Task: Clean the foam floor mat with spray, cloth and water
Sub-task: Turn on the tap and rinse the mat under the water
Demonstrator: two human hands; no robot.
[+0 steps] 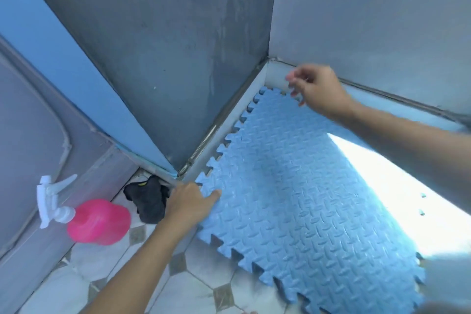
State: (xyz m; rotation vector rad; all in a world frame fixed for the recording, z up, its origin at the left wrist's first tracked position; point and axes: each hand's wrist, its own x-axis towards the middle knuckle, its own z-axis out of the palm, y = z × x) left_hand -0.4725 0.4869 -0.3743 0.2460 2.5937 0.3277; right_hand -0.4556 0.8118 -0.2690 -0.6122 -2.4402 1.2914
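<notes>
A light blue foam floor mat with toothed puzzle edges lies flat on the floor in a wall corner. My left hand rests on the mat's near left corner, fingers flat on the edge, holding nothing. My right hand hovers just over the far corner, fingers spread and loosely curled, nothing in it. A pink spray bottle with a white trigger head stands at the left. A black cloth lies crumpled on the tiles between the bottle and my left hand.
Grey walls meet in a corner right behind the mat, with a white skirting strip along its left edge. A grey door stands at far left. White tiled floor runs in front. Bright sunlight washes out the mat's right side.
</notes>
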